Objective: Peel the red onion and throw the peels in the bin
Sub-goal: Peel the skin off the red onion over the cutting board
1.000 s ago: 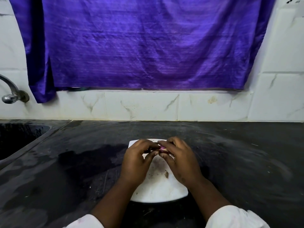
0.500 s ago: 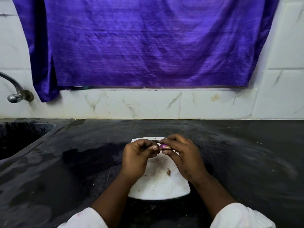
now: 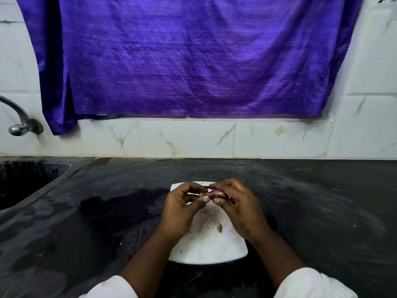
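Head view: the red onion (image 3: 216,192) was held above the far edge of a white board (image 3: 210,246) on the dark counter (image 3: 311,211). The right hand (image 3: 240,209) had its grip curled around the onion. The left hand (image 3: 180,211) pinched the onion's left end between thumb and fingertips. A peel scrap (image 3: 219,227) lay on the board.

The board (image 3: 209,247) lay on the counter (image 3: 311,201). Above its far end, the left hand (image 3: 180,209) and right hand (image 3: 241,208) held the onion (image 3: 216,192). The sink (image 3: 25,183) and tap (image 3: 20,123) sat left of the board, and the cloth (image 3: 193,61) hung behind it.
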Demonstrator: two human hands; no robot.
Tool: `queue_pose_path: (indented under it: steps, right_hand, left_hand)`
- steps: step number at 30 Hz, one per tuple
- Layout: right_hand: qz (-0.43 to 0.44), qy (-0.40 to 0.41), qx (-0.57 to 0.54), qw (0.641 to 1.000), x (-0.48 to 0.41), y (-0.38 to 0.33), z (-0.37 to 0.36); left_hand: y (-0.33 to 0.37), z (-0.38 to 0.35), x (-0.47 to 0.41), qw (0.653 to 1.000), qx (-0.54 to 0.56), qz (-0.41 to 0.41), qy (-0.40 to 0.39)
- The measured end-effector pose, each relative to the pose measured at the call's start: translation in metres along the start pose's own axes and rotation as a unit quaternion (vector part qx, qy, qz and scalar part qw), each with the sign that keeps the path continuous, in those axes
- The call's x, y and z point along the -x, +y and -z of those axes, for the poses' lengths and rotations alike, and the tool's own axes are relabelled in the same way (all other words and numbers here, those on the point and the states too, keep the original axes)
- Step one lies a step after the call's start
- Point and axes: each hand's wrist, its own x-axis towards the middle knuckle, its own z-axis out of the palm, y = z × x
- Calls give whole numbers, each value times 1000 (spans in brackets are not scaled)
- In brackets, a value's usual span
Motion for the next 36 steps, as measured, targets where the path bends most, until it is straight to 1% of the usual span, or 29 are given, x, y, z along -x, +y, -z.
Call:
queue_pose_path:
  steps: [4, 9, 12, 16, 20, 22, 24, 28, 30, 33, 34, 36]
  right_hand:
    - [7, -5, -6, 1000, 0, -2, 0]
    - [23, 4, -23, 999, 0, 0, 2]
    - [34, 15, -15, 999, 0, -2, 3]
    - [45, 26, -24, 998, 1, -6, 3]
    - [53, 40, -37, 997, 1, -9, 4]
    - [51, 45, -51, 996, 2, -10, 5]
    - [46, 46, -66, 996, 2, -11, 5]
    - [12, 47, -115, 992, 1, -12, 5]
    - [-10, 47, -134, 990, 1, -12, 3]
    - [-54, 54, -181, 980, 0, -10, 0]
    - [-65, 58, -199, 976, -1, -9, -1]
    - [-87, 72, -253, 961, -3, -7, -1]
  left_hand:
    - [-1, 3, -2, 1000, 15, 6, 3]
    - [-4, 3, -2, 999, -30, 14, -26]
    - [-5, 3, -2, 998, -27, 35, -36]
    - [-1, 2, -2, 994, 34, 104, -20]
    - [4, 1, -1, 975, 137, 173, -17]
    - [7, 3, -2, 963, 188, 196, -7]
    - [8, 4, -3, 960, 200, 196, 1]
    - [4, 5, -2, 978, 141, 150, 15]
    - [2, 6, -3, 989, 78, 121, 29]
    - [-4, 7, -4, 995, -7, 90, 52]
    - [-7, 8, -4, 995, -45, 77, 55]
    - [-12, 10, -5, 985, -160, 38, 57]
